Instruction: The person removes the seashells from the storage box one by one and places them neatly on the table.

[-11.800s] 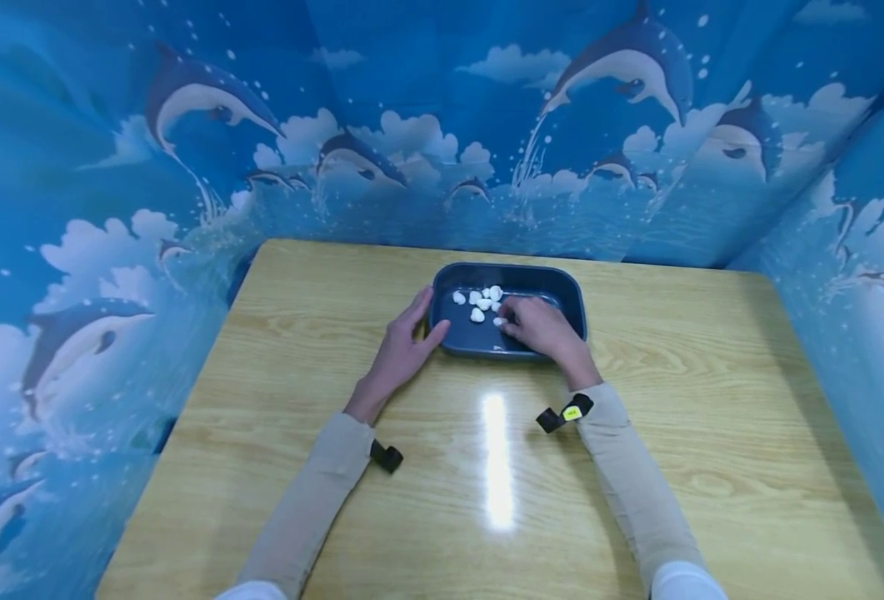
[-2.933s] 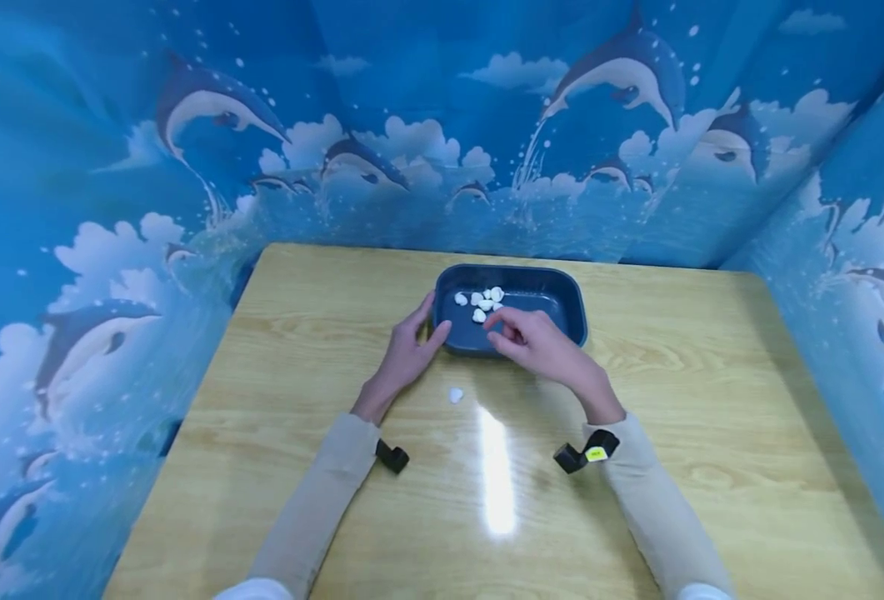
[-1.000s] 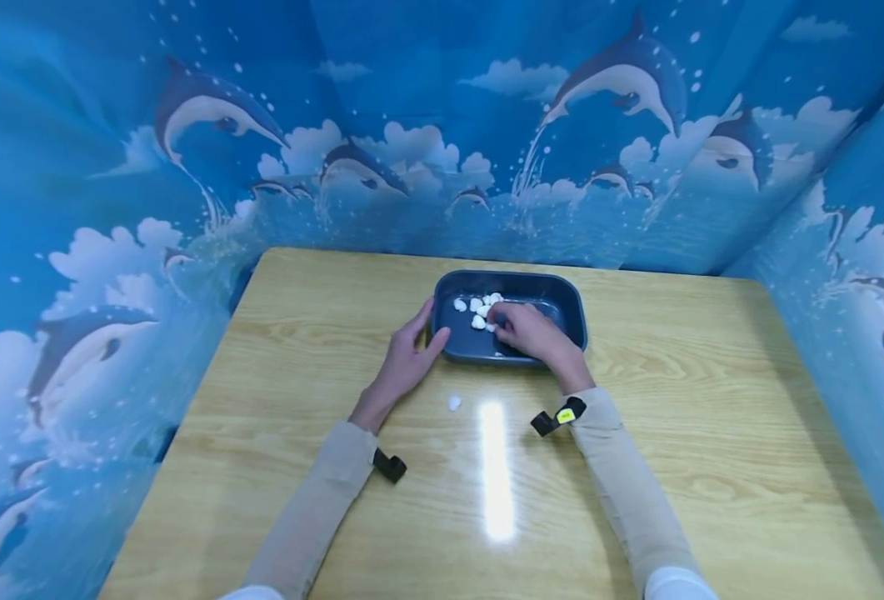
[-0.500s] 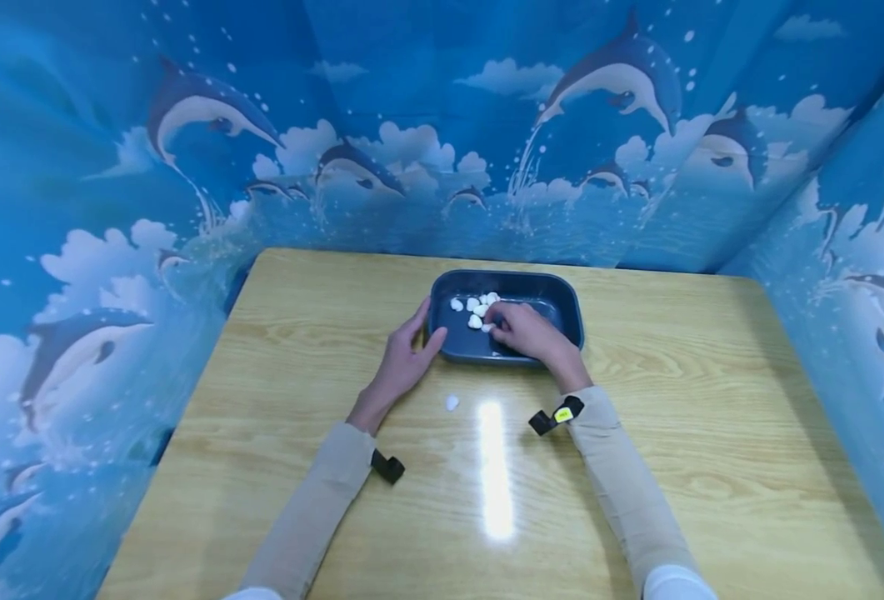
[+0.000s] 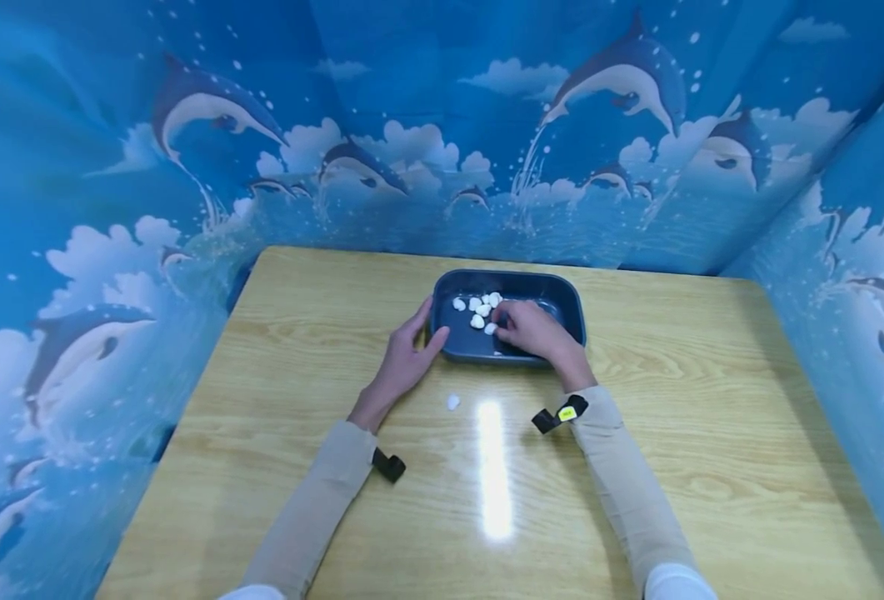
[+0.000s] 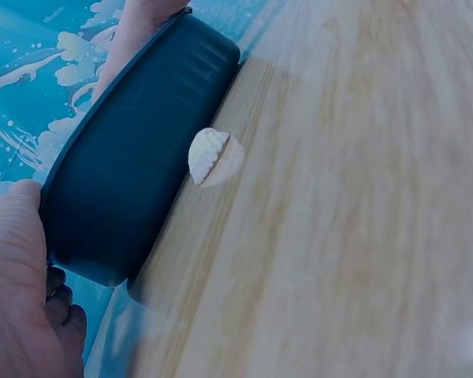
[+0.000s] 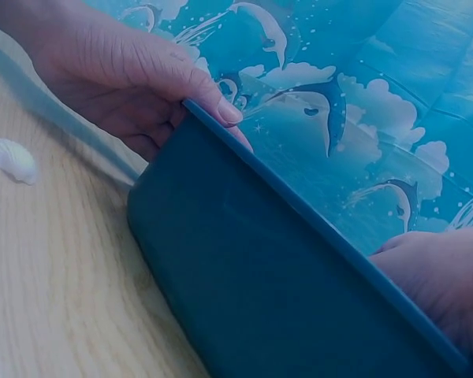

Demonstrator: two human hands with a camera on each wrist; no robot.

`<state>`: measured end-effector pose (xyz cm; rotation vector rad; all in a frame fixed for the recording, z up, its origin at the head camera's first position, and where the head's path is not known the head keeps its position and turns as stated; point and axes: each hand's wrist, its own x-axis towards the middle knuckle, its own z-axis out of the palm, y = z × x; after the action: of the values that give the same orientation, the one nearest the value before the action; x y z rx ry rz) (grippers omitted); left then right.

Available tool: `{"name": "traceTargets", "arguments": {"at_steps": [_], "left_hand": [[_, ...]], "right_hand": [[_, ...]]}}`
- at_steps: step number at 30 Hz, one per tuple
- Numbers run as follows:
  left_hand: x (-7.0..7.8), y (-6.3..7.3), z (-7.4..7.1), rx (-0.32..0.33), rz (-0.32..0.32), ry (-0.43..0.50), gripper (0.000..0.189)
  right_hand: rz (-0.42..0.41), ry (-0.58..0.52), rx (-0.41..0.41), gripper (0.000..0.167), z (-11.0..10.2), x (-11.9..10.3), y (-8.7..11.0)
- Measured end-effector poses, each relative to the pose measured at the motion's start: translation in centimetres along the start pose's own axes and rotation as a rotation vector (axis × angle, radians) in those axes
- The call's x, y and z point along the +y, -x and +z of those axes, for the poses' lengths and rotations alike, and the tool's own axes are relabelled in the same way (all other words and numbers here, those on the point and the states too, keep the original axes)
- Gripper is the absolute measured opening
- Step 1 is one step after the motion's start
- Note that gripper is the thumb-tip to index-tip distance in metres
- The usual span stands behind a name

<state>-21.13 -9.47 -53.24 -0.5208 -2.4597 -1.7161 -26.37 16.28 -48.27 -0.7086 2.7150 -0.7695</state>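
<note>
A dark blue rectangular basin [image 5: 569, 350] stands near the table's back edge, with several white seashells [image 5: 477, 321] in its left half. My left hand [image 5: 402, 354] grips the basin's left end, thumb at the front corner of the rim and fingers along the outer wall. My right hand [image 5: 535, 333] reaches into the basin with curled fingers, and thumb and forefinger pinch one small shell [image 5: 490, 329]. In the right wrist view the basin wall hides those fingertips. One ridged white shell [image 7: 13, 161] lies on the table in front of the basin.
The wooden table [image 5: 322, 350] has a bright light reflection [image 5: 496, 467] in front of the basin. A blue dolphin-print curtain [image 5: 427, 167] hangs around its back and sides. Both sleeved wrists carry small black cameras [image 5: 389, 465].
Compared with the earliest frame, one shell now lies on the table before the basin. The right hand has returned from over the front rim into the basin. My left hand keeps its place.
</note>
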Motion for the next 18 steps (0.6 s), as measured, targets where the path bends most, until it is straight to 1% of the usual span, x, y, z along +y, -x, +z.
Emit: {"name": "traceTargets", "arguments": {"at_steps": [3,7,18], "left_hand": [[0.01,-0.03,0.02,-0.001,0.002,0.002,0.071],[0.04,0.02,0.03,-0.005,0.001,0.004,0.071],[0.11,0.02,-0.05,-0.004,-0.012,0.012,0.072]], "right_hand": [[-0.016,0.002,-0.007,0.016,-0.01,0.14,0.05],[-0.029,-0.010,-0.010,0.018,0.13,0.23,0.12],[-0.017,-0.005,-0.030,0.019,0.29,0.01,0.02]]}}
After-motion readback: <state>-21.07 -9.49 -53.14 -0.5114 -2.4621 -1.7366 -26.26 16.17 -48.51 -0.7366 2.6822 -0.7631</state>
